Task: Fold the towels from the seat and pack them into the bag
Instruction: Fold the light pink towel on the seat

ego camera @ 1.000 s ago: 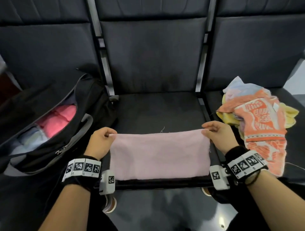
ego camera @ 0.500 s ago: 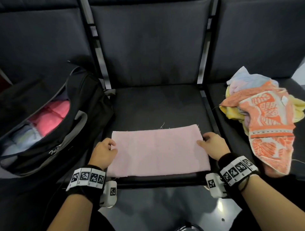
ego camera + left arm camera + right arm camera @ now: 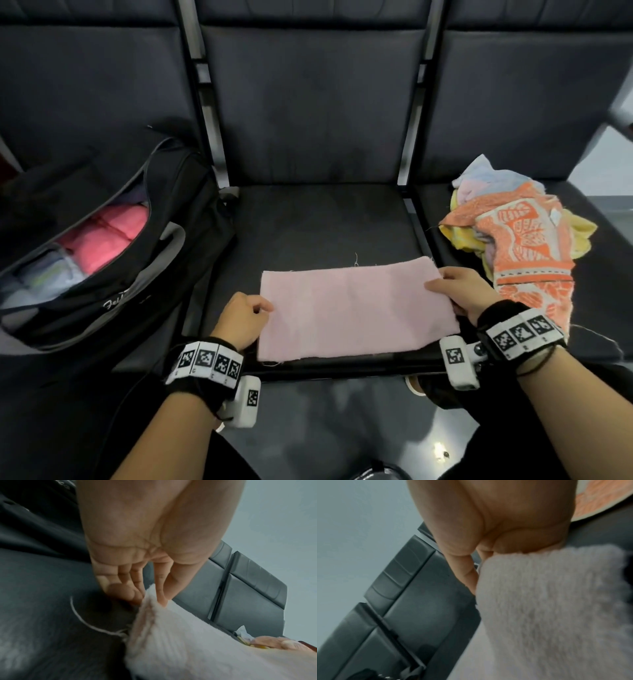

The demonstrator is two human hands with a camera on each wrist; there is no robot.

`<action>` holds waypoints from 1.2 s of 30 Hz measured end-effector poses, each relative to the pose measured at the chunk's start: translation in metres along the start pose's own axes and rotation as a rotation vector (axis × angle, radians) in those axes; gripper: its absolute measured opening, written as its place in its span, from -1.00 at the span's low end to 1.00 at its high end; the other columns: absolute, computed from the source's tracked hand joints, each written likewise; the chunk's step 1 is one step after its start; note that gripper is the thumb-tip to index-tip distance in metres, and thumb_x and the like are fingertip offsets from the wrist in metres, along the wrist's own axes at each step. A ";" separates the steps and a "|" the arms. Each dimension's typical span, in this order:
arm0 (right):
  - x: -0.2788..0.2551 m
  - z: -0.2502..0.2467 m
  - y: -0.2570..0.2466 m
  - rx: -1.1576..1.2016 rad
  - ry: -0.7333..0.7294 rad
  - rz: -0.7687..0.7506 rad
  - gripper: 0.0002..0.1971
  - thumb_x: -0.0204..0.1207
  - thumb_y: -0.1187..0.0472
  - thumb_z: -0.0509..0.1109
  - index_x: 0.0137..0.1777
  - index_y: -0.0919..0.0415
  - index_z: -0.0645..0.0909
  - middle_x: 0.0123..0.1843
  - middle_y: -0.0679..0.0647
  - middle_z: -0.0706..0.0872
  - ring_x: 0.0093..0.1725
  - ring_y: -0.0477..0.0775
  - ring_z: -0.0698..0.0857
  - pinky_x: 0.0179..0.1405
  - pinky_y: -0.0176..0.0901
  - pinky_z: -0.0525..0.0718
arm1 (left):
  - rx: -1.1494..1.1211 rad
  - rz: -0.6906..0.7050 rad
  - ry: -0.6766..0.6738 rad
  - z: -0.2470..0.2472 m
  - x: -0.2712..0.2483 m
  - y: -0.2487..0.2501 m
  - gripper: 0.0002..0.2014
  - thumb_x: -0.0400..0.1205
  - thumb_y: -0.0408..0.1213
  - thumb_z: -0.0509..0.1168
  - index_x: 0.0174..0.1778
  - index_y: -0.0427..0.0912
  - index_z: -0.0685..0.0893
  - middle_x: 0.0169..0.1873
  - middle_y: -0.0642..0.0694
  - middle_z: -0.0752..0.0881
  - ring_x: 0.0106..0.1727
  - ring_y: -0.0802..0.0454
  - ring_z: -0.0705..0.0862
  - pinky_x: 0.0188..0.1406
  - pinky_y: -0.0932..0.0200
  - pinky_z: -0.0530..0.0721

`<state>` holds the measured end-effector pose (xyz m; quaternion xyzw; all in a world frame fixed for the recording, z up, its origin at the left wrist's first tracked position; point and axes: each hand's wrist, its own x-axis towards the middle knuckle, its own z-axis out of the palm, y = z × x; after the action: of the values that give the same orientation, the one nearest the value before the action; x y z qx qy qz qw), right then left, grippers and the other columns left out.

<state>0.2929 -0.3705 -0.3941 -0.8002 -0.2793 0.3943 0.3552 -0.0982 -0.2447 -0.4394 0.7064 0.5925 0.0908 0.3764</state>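
A pale pink towel, folded into a flat rectangle, lies on the front of the middle seat. My left hand pinches its left edge; in the left wrist view the left hand has thumb and fingers closed on the pink towel. My right hand holds the right edge, thumb on top and fingers underneath. The right wrist view shows the right hand closed over the pink towel. The open black bag stands on the left seat with folded pink and pale towels inside.
A loose pile of towels, orange-patterned on top with yellow and pale blue beneath, lies on the right seat. Dark seat backs rise behind. Metal dividers separate the seats. A loose white thread trails from the towel's corner.
The towel was held stretched above the seat, then laid flat. Both hands slid from its far corners to its side edges and now grip there.
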 end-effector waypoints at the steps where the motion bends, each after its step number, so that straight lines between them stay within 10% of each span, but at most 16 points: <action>1: -0.005 0.002 -0.007 0.035 -0.032 -0.013 -0.98 0.51 0.33 0.47 -0.10 0.25 0.73 -0.54 0.02 0.52 -0.67 -0.03 0.39 -0.67 -0.29 0.27 | -0.007 -0.001 0.042 -0.001 0.000 0.001 -0.78 0.60 -0.41 0.34 -0.03 -0.02 0.84 0.11 -0.10 0.68 0.15 -0.04 0.70 0.32 0.11 0.59; 5: -0.030 0.033 -0.048 0.155 -0.175 -0.100 -0.80 0.46 0.38 0.47 0.07 0.26 0.74 -0.39 0.11 0.49 -0.60 -0.04 0.37 -0.68 -0.27 0.21 | -0.033 0.039 0.134 -0.007 -0.003 0.011 -0.82 0.59 -0.38 0.35 -0.07 0.00 0.78 -0.05 0.01 0.66 -0.01 0.05 0.66 0.13 0.20 0.56; 13: -0.072 0.163 -0.097 0.266 -0.492 -0.157 -0.55 0.52 0.50 0.40 0.39 0.25 0.52 -0.16 0.14 0.68 -0.24 0.04 0.76 -0.35 -0.08 0.78 | -0.699 -0.237 -0.104 0.001 -0.013 0.026 -0.80 0.74 -0.34 0.20 0.10 -0.31 0.71 -0.19 -0.26 0.71 -0.31 -0.06 0.69 -0.35 0.07 0.73; 16: -0.072 0.175 -0.085 0.207 -0.515 -0.160 -0.50 0.58 0.43 0.39 0.49 0.21 0.44 -0.06 0.11 0.69 0.00 0.09 0.75 -0.06 0.09 0.84 | -0.639 -0.255 -0.062 0.003 -0.011 0.025 -0.79 0.72 -0.31 0.25 0.26 -0.19 0.62 -0.09 -0.20 0.64 -0.17 -0.07 0.62 -0.31 0.08 0.68; 22: -0.062 0.146 -0.050 -0.008 -0.390 -0.269 -0.55 0.50 0.31 0.45 0.38 0.03 0.59 0.08 0.05 0.73 -0.10 0.10 0.78 -0.08 0.02 0.84 | -0.390 -0.060 -0.030 0.014 -0.014 0.025 -0.51 0.51 -0.46 0.46 0.27 0.06 0.54 -0.01 -0.10 0.68 -0.03 -0.08 0.69 -0.09 0.12 0.65; 28: -0.072 0.139 -0.029 -0.315 -0.381 -0.576 -0.66 0.44 0.20 0.48 0.21 -0.06 0.69 0.07 -0.21 0.72 -0.01 -0.21 0.70 -0.07 -0.48 0.57 | -0.396 0.020 0.079 0.006 -0.014 0.020 -0.53 0.45 -0.67 0.31 0.00 0.05 0.74 -0.05 -0.10 0.71 -0.08 -0.12 0.72 -0.01 0.00 0.74; 36: -0.082 0.146 -0.010 -0.851 -0.396 -0.853 -0.66 0.44 0.19 0.38 0.22 0.01 0.73 0.17 -0.03 0.64 0.14 0.11 0.54 0.13 -0.04 0.54 | -0.086 0.035 0.170 0.000 -0.019 0.011 -0.58 0.46 -0.58 0.35 0.10 0.00 0.74 0.02 -0.06 0.60 -0.08 -0.03 0.64 0.18 0.03 0.68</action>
<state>0.1266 -0.3732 -0.4144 -0.6016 -0.7663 0.2133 0.0733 -0.0952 -0.2618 -0.4266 0.6894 0.6056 0.1824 0.3533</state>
